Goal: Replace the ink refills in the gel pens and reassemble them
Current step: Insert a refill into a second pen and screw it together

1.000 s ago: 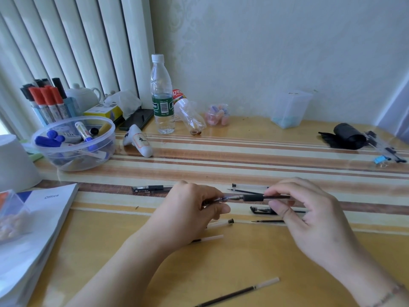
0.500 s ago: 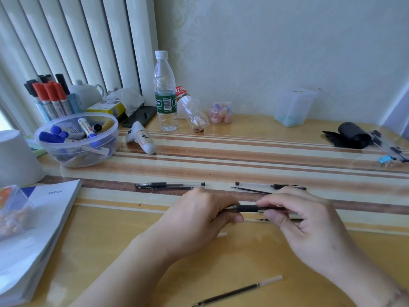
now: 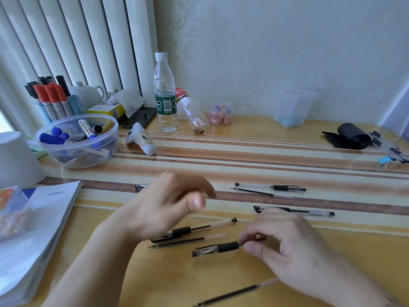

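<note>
Right hand (image 3: 287, 244) pinched a capped pen (image 3: 218, 249) low over the table (image 3: 221, 151), left hand (image 3: 168, 202) blurred, fingers loosely spread, holding nothing

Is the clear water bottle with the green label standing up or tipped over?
Upright: the water bottle stands on its base on the table, white cap on top.

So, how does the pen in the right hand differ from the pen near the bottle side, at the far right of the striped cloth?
The held pen is pinched by the right hand; the far pen lies free on the table. The held pen points its tip end left, the far pen points right. The held pen's barrel is hidden by fingers; the far pen's clear barrel shows fully. Both have a black grip.
</note>
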